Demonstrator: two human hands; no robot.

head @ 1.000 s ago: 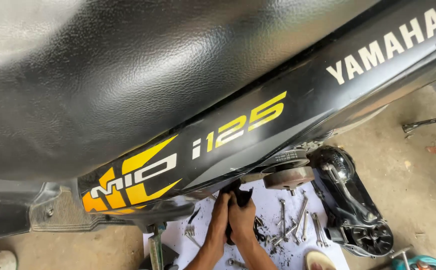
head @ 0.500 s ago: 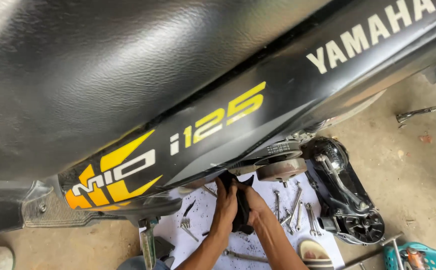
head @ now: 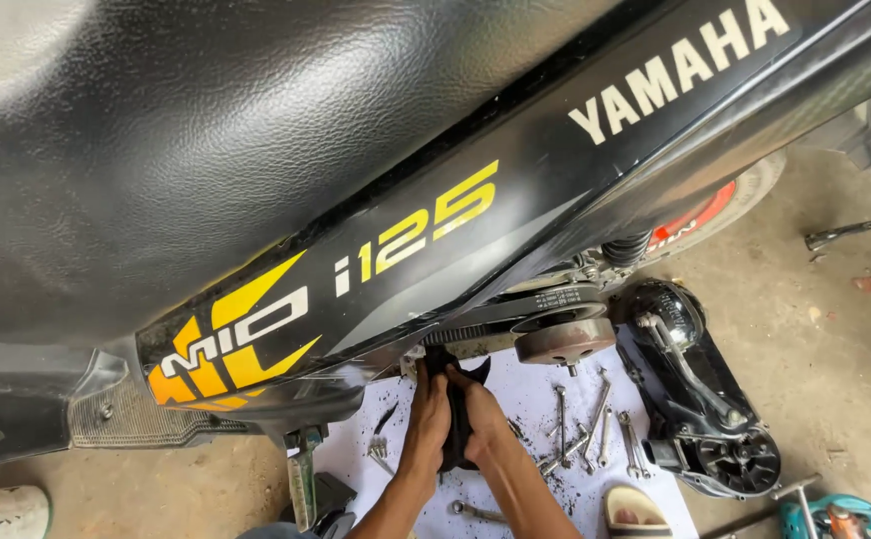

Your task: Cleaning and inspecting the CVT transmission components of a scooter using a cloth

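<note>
— Fingers of both hands look clenched on that black part: left hand (head: pixel 428 419) and right hand (head: pixel 483 414) press it between them, right under the scooter's side panel (head: pixel 376 260), up against the opening by the drive belt (head: pixel 500 327).

— Biggest worry?

— The scooter itself. Its bulk hangs over both wrists; a hard shove could rock it on the stand (head: pixel 302 479). Next, the belt and the clutch drum (head: pixel 563 339) sit just beside the knuckles, so a slip might pinch skin. I'd guess the black part (head: pixel 457 424) is greasy and could squirt loose.

— And underfoot?

— Rough, dusty concrete floor (head: pixel 815 379). A white sheet (head: pixel 535 399) lies under the hands, with the removed black engine cover (head: pixel 700 399) resting at its edge, then wrenches and bolts (head: pixel 595 429) scattered loose. Small bolts could roll off and vanish in the grit.
</note>
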